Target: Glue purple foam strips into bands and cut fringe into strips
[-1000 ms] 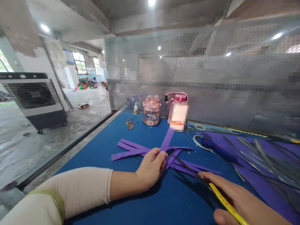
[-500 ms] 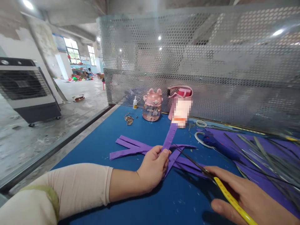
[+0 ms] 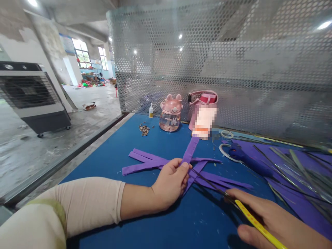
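Near the middle of the head view, my left hand [image 3: 170, 185] is closed, with thumb and fingers pinching a purple fabric strip [image 3: 190, 150] that points up and away. My right hand [image 3: 275, 216], at the lower right, is around scissors with a yellow handle [image 3: 255, 221]. Their thin dark blades reach left to the strip, close by my left fingertips. Whether the blades touch the cloth I cannot tell. Several more purple strips [image 3: 145, 167] lie crossed on the blue table beneath and beside my left hand.
A pink-lidded clear bottle [image 3: 169, 116], a pink bottle in a carrier [image 3: 193, 116] and a small white bottle [image 3: 151, 111] stand by the perforated metal panel [image 3: 160, 65]. Seeds [image 3: 144, 129] lie left. Purple cloth with thin stems and a blue tool [image 3: 250, 162] lies right.
The scissors have moved slightly left and down, so the blades now lie against or near the strip beside my left thumb. My left hand still pinches the strip. The view has shifted slightly.
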Tool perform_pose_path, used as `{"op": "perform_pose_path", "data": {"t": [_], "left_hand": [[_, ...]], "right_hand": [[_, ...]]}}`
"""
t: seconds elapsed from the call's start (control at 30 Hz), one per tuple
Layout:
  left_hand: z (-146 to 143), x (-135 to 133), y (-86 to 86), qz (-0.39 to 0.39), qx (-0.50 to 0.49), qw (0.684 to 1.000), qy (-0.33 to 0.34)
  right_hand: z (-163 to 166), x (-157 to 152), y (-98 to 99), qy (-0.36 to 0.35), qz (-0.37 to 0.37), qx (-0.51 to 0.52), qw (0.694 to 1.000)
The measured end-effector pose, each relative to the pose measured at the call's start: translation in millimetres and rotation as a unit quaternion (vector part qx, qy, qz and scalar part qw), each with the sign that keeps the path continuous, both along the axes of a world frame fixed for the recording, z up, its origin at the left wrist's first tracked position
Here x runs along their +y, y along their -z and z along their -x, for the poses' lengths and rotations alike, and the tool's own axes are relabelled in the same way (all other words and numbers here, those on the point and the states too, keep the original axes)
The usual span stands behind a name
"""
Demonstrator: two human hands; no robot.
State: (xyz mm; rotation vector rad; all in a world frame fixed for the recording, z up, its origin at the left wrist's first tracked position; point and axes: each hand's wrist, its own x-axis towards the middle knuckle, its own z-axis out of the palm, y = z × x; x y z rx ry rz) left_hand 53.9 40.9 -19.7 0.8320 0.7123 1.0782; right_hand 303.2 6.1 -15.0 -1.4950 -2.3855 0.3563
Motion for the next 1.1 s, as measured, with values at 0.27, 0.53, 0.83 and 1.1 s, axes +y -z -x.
{"op": "perform_pose_path", "data": {"t": [0.27, 0.53, 0.83, 1.1], "left_hand": [[-0.1, -4.0, 1.9, -0.039, 0.008, 0.999, -0.027], [0.1, -6.0, 7.4, -0.074, 0.045, 0.996, 0.017], [3.9, -15.2, 7.3, -0.176, 0.137, 0.975, 0.018], [7.1, -18.0, 7.7, -0.226, 0.149, 0.962, 0.034]], "right_hand": [[24.4, 4.4, -19.9, 0.019, 0.007, -0.001, 1.0], [23.6, 1.9, -19.7, 0.019, -0.009, 0.024, 0.999], [38.3, 0.1, -14.9, -0.014, 0.005, 0.064, 0.998], [36.0, 2.6, -10.9, -0.057, 0.0, 0.099, 0.993]]}}
